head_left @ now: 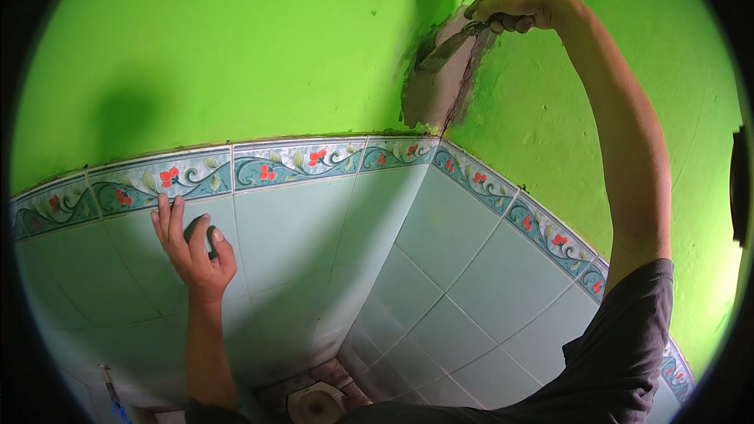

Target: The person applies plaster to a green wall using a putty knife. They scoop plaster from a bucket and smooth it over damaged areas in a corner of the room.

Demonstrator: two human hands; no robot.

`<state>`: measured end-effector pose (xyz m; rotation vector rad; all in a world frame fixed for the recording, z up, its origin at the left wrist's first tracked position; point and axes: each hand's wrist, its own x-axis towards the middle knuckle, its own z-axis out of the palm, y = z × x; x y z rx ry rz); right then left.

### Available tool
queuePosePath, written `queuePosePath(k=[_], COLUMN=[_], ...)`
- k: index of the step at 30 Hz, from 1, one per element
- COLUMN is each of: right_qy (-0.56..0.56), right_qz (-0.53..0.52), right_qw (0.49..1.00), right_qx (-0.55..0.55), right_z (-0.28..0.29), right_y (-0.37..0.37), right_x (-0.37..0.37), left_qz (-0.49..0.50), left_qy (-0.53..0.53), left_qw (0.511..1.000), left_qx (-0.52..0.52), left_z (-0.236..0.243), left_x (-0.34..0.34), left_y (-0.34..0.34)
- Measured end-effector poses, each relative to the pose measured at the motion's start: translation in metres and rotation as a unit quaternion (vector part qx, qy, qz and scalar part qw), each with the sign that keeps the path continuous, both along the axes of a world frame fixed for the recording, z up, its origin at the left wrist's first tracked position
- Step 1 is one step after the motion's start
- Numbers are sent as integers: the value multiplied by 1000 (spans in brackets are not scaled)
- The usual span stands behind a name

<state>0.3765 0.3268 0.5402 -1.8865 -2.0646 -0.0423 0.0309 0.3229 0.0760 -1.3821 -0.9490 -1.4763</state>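
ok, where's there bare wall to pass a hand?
Green wall: free above the floral border, left of the trowel.
Left tiles: free below the border, between left hand and corner.
Right tiles: free between corner and sleeve.
Crowded: the grey patch near the corner, with trowel and right hand at it.

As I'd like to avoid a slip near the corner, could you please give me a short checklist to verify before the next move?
1. Right hand gripping the trowel: ok.
2. Trowel positioned over the grey patch: ok.
3. Trowel pressing flat on the patch: cannot tell from this angle.
4. Patch edges neat: not ok, they look ragged.
5. Left hand free of tools: ok, it is open at the tiled wall.
6. Left hand bearing weight there: cannot tell.
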Motion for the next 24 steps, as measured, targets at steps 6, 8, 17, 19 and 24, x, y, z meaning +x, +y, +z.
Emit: queuePosePath(k=[6, 8, 17, 19, 24], right_qy=[-24, -30, -96, -109, -145], right_qz=[-3, -6, -29, -29, -28], right_qw=[1000, 1000, 991, 990, 983], right_qx=[-5, -8, -84, -88, -110], right_z=[13, 22, 57, 65, 89], right_y=[3, 3, 3, 3, 10], right_x=[5, 9, -11, -12, 1], left_qz=[4, 6, 30, 27, 39], left_qy=[4, 2, 14, 10, 3], left_qw=[1000, 1000, 999, 999, 999], left_qx=[-6, 0, -7, -13, -14], left_z=[-2, -2, -5, -6, -6], left_x=[-1, -2, -5, -4, 1], left_y=[1, 2, 1, 0, 3])
